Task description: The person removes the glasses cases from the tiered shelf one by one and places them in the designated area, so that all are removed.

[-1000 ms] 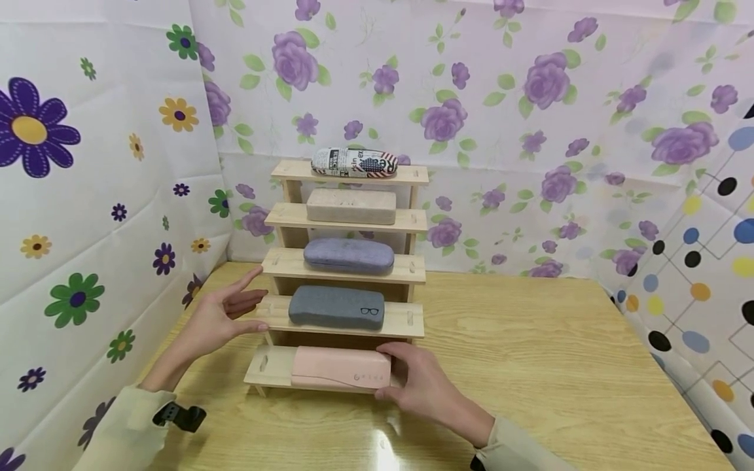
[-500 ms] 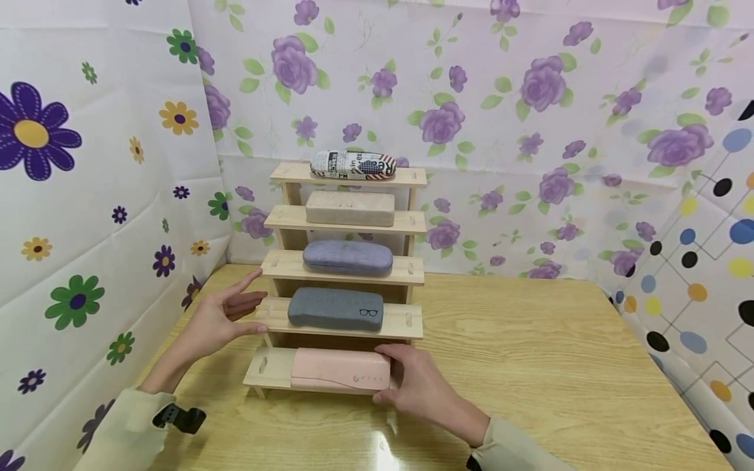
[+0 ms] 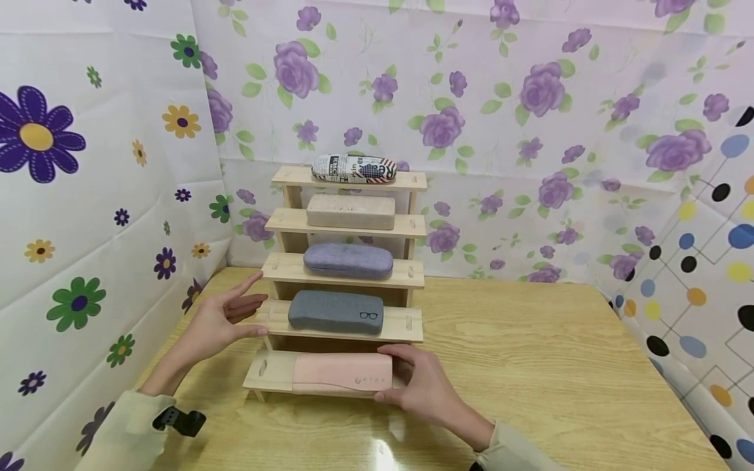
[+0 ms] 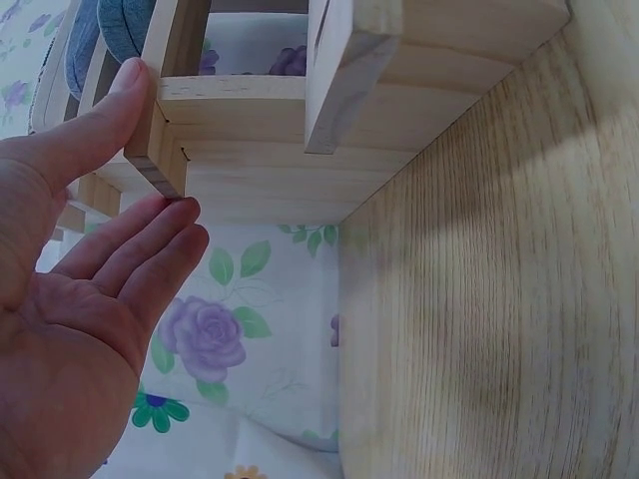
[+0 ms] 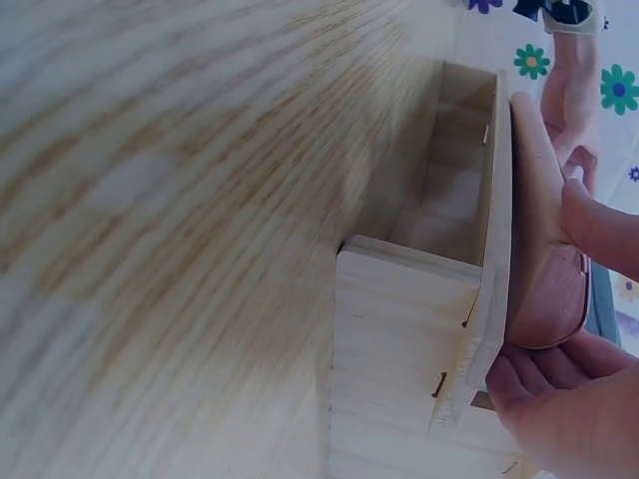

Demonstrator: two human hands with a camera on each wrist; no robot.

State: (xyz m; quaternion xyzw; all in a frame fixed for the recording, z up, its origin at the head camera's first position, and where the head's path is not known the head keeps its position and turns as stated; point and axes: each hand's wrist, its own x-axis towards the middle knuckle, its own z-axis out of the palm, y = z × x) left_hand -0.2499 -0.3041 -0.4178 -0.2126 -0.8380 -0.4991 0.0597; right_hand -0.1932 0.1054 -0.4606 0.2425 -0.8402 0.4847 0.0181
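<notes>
On the lowest step of a stepped wooden display rack [image 3: 271,371] lies a pink glasses case [image 3: 341,371]. My right hand [image 3: 421,383] grips its right end, with the thumb at the front edge and fingers at the back. The right wrist view shows the case's end [image 5: 549,299] between thumb and fingers. At the rack's left side, my left hand [image 3: 218,320] holds the end of the second step from the bottom, thumb in front. In the left wrist view, the thumb and fingertips touch that board [image 4: 160,140]. A grey-blue glasses case [image 3: 336,311] sits on this step.
Higher steps carry a purple-blue case [image 3: 347,260], a beige case [image 3: 350,211] and a newsprint-patterned case [image 3: 353,169]. The rack stands on a wood-grain table [image 3: 518,366]. Flower-print cloth [image 3: 530,131] hangs behind, with more patterned cloth at both sides.
The scene sits slightly lower in the head view. Both hands keep their places at the rack, and the pink glasses case has shifted very slightly right.
</notes>
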